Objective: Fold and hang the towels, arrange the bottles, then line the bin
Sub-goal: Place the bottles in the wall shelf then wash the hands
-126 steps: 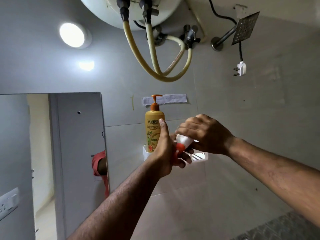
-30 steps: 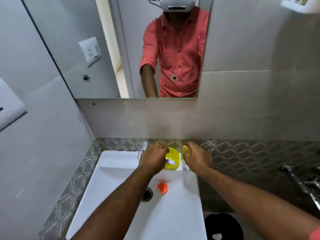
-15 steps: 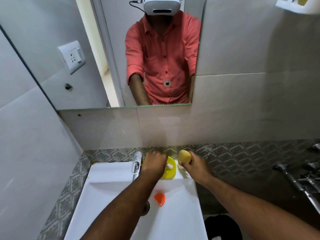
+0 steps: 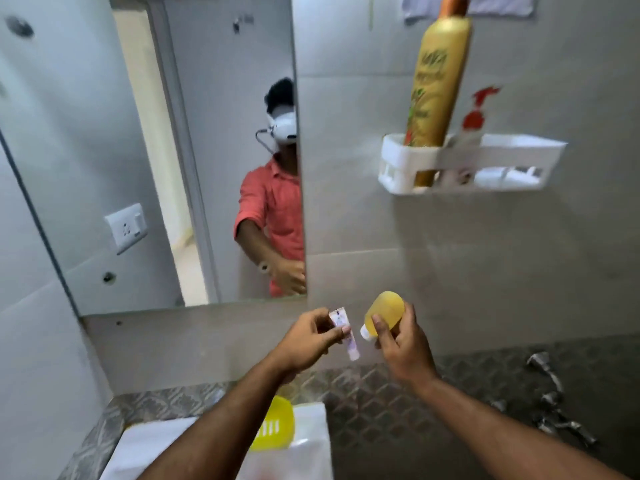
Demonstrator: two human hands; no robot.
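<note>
My left hand [image 4: 308, 336] pinches a small white and pink tube [image 4: 344, 332], held up in front of the wall below the mirror. My right hand [image 4: 401, 344] grips a small yellow bottle [image 4: 386, 311] with a white cap, tilted with its cap down to the left. Both are raised above the sink. Up on the wall hangs a white shelf rack [image 4: 401, 164]. It holds a tall golden pump bottle [image 4: 438, 84] and a smaller white bottle with a red pump [image 4: 476, 116].
A yellow soap dish [image 4: 273, 427] sits on the white sink [image 4: 308, 431] below my arms. The mirror [image 4: 156, 133] covers the left wall and shows a person in a red shirt. Metal taps [image 4: 550, 403] stick out at the lower right. A patterned tile band [image 4: 374, 393] runs behind the sink.
Both hands have lifted from the sink's back edge, the left taking the small tube and the right the yellow bottle. The view has tilted up, bringing the wall rack into sight.
</note>
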